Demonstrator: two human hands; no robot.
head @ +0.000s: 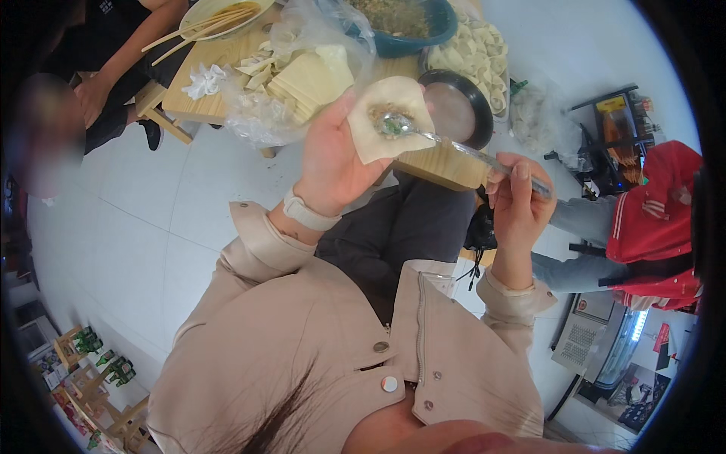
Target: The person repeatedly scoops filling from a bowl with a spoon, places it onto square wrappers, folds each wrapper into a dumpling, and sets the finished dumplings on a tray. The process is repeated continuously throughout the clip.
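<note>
On my left hand (330,156) lies a square dough wrapper (368,136), held up over the table's near edge. A small mound of minced filling (379,110) with green bits sits at its middle. My right hand (519,196) grips the handle of a metal spoon (476,153), whose bowl rests against the filling. Beyond the left hand, a stack of square wrappers (312,79) lies partly in a clear plastic bag (255,119). Right of the wrapper stands a black-rimmed bowl (485,116) of cloudy liquid.
A teal basin (442,31) of filling stands at the back, beside a tray of folded dumplings (473,57). Chopsticks (204,31) lie across a bowl (195,11) at far left. One person (116,62) sits at left; another in a red jacket (652,198) is at right.
</note>
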